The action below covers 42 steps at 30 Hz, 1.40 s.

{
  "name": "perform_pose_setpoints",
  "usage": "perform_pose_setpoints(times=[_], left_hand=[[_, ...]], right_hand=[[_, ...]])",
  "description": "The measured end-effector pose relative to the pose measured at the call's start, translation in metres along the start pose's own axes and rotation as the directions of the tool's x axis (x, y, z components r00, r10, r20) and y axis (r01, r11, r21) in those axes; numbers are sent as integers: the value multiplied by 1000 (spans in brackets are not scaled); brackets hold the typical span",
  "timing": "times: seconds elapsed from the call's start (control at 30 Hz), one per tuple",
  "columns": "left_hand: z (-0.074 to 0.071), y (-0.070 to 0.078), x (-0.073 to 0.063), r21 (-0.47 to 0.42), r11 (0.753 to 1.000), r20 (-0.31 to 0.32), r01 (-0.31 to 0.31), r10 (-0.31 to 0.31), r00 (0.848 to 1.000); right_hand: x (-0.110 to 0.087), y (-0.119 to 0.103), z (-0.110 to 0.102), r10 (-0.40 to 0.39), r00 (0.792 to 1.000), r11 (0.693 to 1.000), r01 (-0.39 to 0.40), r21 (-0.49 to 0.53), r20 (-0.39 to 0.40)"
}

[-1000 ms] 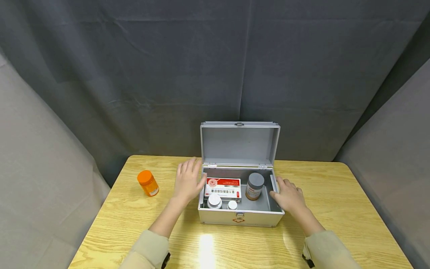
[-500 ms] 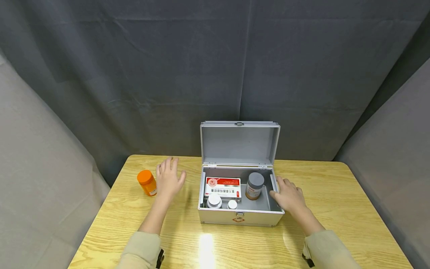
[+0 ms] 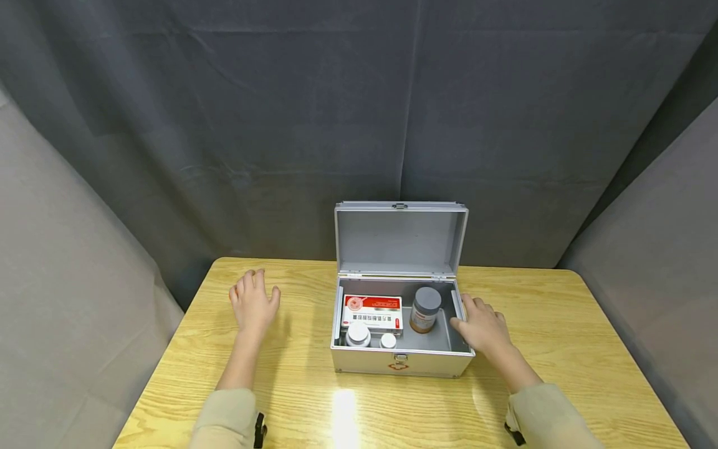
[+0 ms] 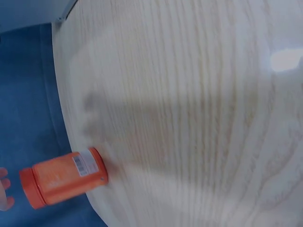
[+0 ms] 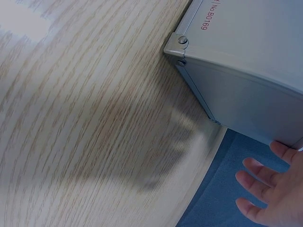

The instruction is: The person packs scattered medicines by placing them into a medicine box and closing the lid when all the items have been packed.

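My left hand is over the left of the table, fingers spread, hiding the orange pill bottle in the head view. The left wrist view shows that pill bottle upright, with fingertips close by its cap. On the right, my right hand holds the side rim of an open silver first-aid box, thumb over the rim and index finger against the outer wall. Its other fingers hang apart from the wall. Inside are a red-and-white medicine carton and a grey-capped brown bottle.
Two white-capped bottles, a larger one and a smaller one, stand at the box's front left. Its lid is raised at the back. A dark grey curtain hangs behind the wooden table.
My left hand has moved left, from beside the first-aid box to over the orange pill bottle, which it now covers in the head view. My right hand has stayed at the box rim.
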State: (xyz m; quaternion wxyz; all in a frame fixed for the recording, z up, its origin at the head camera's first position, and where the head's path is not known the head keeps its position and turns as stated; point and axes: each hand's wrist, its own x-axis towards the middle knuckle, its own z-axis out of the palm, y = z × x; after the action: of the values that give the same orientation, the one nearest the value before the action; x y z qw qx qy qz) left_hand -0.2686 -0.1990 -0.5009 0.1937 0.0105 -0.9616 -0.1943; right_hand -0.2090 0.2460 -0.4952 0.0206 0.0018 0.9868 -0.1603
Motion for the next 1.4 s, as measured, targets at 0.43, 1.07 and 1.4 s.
perform_pose_setpoints(times=[0.43,1.07,1.4], left_hand=[[2,-31,-3,17,992,-19,126,-125,992],[3,-42,-3,57,979,57,194,-198,979],[3,-41,-4,63,977,54,206,-209,976]], right_hand=[[0,0,0,2,1000,1000,-2,-4,0],[0,2,1,-1,1000,1000,1,-4,0],[0,1,1,1,1000,1000,-1,1,12]])
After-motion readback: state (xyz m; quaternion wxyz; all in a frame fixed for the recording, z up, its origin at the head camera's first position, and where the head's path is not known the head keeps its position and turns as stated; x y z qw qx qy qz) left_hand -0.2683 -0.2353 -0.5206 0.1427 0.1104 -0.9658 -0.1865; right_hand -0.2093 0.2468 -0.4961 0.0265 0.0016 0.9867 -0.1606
